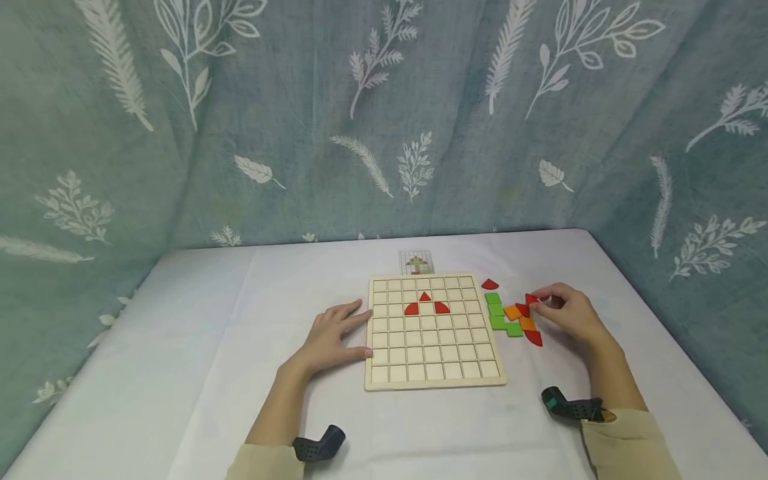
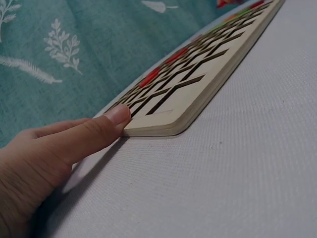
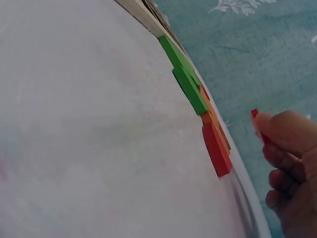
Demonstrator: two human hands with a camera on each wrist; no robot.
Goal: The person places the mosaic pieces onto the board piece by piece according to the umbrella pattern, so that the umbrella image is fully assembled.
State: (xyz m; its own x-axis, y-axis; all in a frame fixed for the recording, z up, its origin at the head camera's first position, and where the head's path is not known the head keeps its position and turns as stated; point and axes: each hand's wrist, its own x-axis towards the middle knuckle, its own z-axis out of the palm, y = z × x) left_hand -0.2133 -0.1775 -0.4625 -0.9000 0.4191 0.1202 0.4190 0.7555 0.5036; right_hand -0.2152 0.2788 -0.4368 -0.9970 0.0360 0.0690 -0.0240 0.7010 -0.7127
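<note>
A wooden grid board (image 1: pixel 432 373) lies on the white cloth. Near its upper middle sit a red triangle (image 1: pixel 425 297) and two red quarter-round tiles, one of them a red quarter-round tile (image 1: pixel 411 309) on the left. My left hand (image 1: pixel 333 338) rests at the board's left edge, thumb and fingertips touching the rim; the left wrist view shows the thumb (image 2: pixel 106 121) on the corner. Beside the loose tiles, my right hand (image 1: pixel 570 312) pinches a red tile (image 3: pixel 256 124) between thumb and finger, raised over the cloth in the right wrist view.
Right of the board lie several green square tiles (image 1: pixel 495 310), orange tiles (image 1: pixel 512 313) and red tiles, including a red quarter-round tile (image 1: pixel 533 338) at the near end. Another red tile (image 1: pixel 490 285) sits by the upper right corner. A pattern card (image 1: pixel 417 262) stands behind the board.
</note>
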